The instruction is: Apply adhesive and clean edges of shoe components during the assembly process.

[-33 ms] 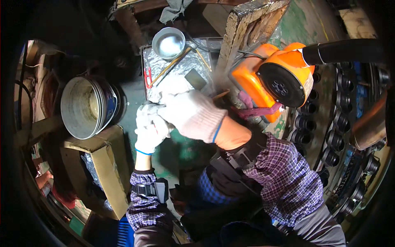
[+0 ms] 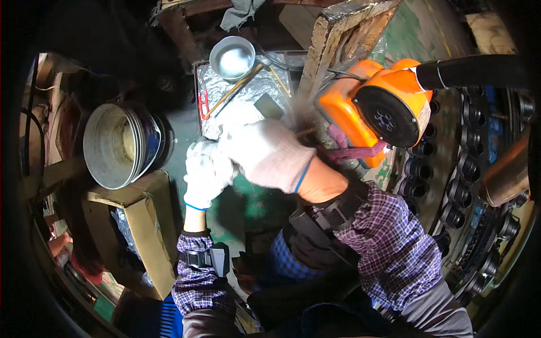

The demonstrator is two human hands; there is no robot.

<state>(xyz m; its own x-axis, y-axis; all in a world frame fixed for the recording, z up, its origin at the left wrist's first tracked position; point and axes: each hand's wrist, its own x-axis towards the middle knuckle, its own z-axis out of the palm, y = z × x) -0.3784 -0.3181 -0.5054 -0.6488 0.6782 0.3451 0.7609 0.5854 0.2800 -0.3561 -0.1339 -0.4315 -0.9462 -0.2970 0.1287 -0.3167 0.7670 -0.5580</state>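
My left hand [image 2: 207, 173], in a white knit glove with a blue cuff edge, has its fingers curled. Against it presses my right hand [image 2: 265, 155], gloved alike, its back toward me and its fingers bent over the left fingertips. Whatever lies between them is hidden by the gloves and glare. A blurred thin wooden stick [image 2: 306, 132] shows just past the right hand; whether that hand holds it cannot be made out. Beyond the hands is a foil-covered board [image 2: 256, 90] bearing a grey bowl [image 2: 233, 58], a longer wooden stick [image 2: 235, 91], a red-handled tool [image 2: 203, 104] and a dark flat square [image 2: 269, 106].
Right of the hands stands an orange blower-like machine [image 2: 349, 121] with a black hose [image 2: 473, 70], beside a worn wooden frame [image 2: 315, 53]. Rows of black cylindrical parts [image 2: 417, 169] line the far right. Stacked buckets [image 2: 112, 146] and a cardboard box [image 2: 152, 231] are at left.
My right hand has shifted very slightly, and the thin stick past it looks more blurred. Both hands stay pressed together; the surroundings have barely moved in the picture.
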